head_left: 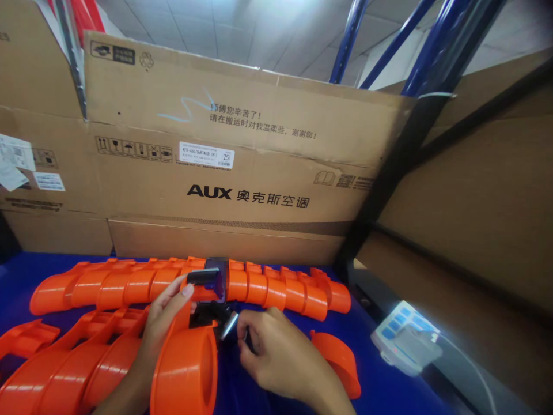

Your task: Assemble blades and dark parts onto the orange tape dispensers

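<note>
My left hand (173,305) is closed around an orange tape dispenser (185,369), whose round open ring points towards me. A dark part with a toothed edge (203,276) sits at its upper end, by my left thumb. My right hand (280,346) is curled in a pinch just right of the dispenser. At its fingertips is a dark piece with a shiny silver face (230,326); its exact kind is unclear. Behind the hands runs a row of nested orange dispensers (138,285), with a dark rectangular object (217,271) standing at its middle.
More orange dispensers (64,369) lie at the near left, and a single one (337,360) rests right of my hand. A blue surface (367,380) lies beneath. Cardboard panels (259,144) wall the back. A white power strip (406,340) with a plugged-in adapter and cable stands at right.
</note>
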`<state>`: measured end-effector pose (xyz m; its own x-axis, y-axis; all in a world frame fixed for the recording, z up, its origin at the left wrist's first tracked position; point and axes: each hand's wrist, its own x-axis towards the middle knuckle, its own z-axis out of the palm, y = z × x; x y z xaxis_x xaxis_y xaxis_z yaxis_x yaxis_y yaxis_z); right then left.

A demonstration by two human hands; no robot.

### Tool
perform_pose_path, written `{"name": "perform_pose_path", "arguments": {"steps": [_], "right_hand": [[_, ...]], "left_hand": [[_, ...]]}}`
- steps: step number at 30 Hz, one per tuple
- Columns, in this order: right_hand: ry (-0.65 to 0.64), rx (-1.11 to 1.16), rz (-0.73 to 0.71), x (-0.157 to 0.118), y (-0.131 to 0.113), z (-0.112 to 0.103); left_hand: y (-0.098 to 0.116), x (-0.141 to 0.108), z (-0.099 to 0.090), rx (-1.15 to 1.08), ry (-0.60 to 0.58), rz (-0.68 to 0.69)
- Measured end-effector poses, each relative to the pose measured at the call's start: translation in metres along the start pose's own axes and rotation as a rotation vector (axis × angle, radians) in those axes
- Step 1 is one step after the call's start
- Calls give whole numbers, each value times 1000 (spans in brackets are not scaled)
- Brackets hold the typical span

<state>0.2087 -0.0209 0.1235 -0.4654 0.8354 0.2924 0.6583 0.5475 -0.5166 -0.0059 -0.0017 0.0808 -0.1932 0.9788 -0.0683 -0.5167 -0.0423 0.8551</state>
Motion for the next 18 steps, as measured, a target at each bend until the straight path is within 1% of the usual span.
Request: {"name": "perform_pose_path", "arguments": {"steps": [4, 6, 8, 10, 13, 16, 18], "right_hand": [[85, 32, 1, 4, 2, 0], [170, 22, 0, 7, 3, 3], [273, 19, -34, 10, 4, 7], [350, 27, -99, 13, 6, 13], [426, 27, -180, 15, 8, 20], [492, -15, -211, 15, 11, 24], [507, -50, -232, 15, 12, 26]], "left_hand": [[4, -7, 10, 84, -96, 135], [2, -10, 13, 77, -137, 161], [-2, -10, 15, 51, -159, 143], [-5, -9, 15, 51, -188, 122], [-9, -9, 13, 83, -251, 109], [-11, -9, 12, 107, -294, 82], [-13, -9, 12, 132, -334, 60]]}}
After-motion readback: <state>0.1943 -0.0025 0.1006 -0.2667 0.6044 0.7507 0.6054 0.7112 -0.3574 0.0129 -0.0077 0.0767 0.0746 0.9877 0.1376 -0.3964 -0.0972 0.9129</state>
